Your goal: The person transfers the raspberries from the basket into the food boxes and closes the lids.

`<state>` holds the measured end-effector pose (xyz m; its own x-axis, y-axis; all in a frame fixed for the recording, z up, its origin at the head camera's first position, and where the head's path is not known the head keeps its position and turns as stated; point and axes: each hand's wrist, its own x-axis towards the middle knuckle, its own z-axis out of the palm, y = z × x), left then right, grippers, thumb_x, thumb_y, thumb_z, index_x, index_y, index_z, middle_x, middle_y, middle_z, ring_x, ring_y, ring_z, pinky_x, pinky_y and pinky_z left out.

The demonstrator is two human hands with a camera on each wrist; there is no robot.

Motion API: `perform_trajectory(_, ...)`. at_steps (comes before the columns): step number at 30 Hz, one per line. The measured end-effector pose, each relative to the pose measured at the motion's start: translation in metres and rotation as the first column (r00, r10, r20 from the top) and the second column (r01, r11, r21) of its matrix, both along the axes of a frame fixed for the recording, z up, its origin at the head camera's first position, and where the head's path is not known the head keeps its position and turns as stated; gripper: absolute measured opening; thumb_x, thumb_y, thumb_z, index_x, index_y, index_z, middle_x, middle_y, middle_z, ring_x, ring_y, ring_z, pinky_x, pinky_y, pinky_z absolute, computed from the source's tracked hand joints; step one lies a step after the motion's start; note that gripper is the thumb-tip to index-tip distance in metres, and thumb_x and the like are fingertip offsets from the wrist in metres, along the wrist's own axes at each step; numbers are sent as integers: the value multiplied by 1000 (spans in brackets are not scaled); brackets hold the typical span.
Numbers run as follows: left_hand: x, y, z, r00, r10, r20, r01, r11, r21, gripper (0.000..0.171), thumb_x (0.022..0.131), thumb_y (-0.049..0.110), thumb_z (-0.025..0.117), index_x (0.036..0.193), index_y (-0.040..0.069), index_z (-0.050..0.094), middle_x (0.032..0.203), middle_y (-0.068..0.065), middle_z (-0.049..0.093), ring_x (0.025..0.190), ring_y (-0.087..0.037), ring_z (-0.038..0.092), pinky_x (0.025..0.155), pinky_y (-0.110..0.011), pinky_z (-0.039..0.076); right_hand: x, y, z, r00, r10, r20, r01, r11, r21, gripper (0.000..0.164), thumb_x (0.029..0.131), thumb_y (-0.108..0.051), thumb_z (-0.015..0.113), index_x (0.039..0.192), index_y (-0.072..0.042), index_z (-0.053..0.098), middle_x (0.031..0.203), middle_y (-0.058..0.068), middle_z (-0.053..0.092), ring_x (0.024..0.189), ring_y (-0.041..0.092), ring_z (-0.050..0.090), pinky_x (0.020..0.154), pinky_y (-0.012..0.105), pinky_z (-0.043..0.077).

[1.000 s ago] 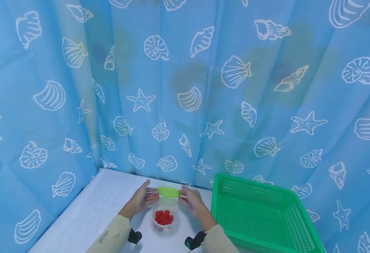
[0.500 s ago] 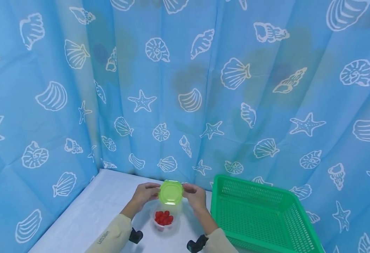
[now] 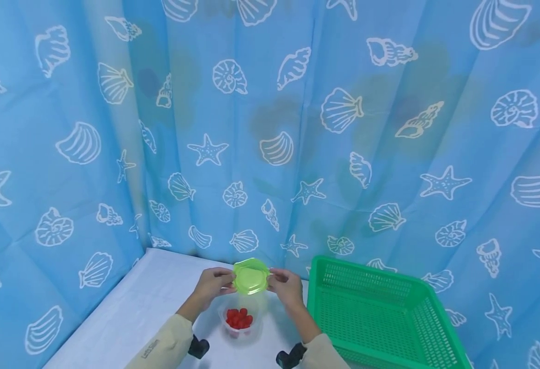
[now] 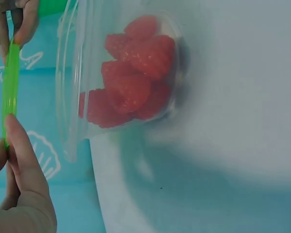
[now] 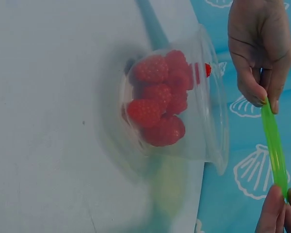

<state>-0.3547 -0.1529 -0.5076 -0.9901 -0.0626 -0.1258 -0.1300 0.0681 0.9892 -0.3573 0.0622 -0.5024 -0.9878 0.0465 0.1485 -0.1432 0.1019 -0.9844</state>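
Between both hands a bright green plastic lid [image 3: 251, 275] is held up, tilted toward the head camera. My left hand [image 3: 212, 285] pinches its left edge between thumb and fingers. On the opposite edge my right hand [image 3: 286, 288] pinches it the same way. Below and nearer to me stands a clear plastic bowl [image 3: 243, 333] on the white table, its top uncovered. Several red raspberries [image 3: 239, 319] lie heaped inside it. Both wrist views show the lid edge-on, above the bowl's rim and apart from it.
A large green perforated basket [image 3: 371, 307] stands to the right of my right forearm. The white table [image 3: 159, 287] ends at a blue curtain [image 3: 251, 205] with white shell prints, which hangs behind and to the left.
The lid has tipped from nearly edge-on to showing its broad face in the head view. My fingers, straighter earlier, now pinch its edges. The bowl and basket have stayed put.
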Motion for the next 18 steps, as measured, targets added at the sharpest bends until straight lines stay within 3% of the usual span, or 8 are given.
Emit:
perform_trajectory(3,1,-2,-2,999,-44,0,44,997,58,38,92,19,68,120,-5,58,102,-16,62,86,-23,66,76,-33,59,2,3,0,998,41,39,-40,999,-29,27,89,-1,65,115,8,66,96,17,65,79,22,68,70,31,60)
perform_trajectory(6,2,-6,-2,992,-124,11,122,987,102,45,92,27,68,122,-5,56,105,-16,63,90,-24,67,79,-35,59,2,8,3,995,63,75,-64,998,4,26,92,-4,64,116,6,67,101,16,66,82,20,68,70,30,60)
perform_trajectory(11,5,-13,0,971,-236,27,234,970,72,51,93,38,65,122,-4,59,104,-14,65,91,-23,67,81,-35,58,0,16,13,980,133,150,-148,985,93,24,91,-4,64,114,2,70,105,13,69,83,19,66,71,32,59)
perform_trajectory(14,7,-15,3,956,-293,25,293,956,3,48,92,37,66,119,-3,63,104,-11,66,90,-22,66,81,-35,58,-1,17,17,962,188,197,-224,958,180,21,89,-3,63,108,-2,73,102,9,69,81,19,65,71,34,59)
perform_trajectory(18,9,-14,7,921,-388,21,389,919,-62,40,91,31,69,116,0,68,105,-9,68,90,-21,65,82,-36,58,2,15,23,925,295,242,-358,889,286,17,89,-5,64,101,-8,77,99,5,71,85,19,64,74,37,58)
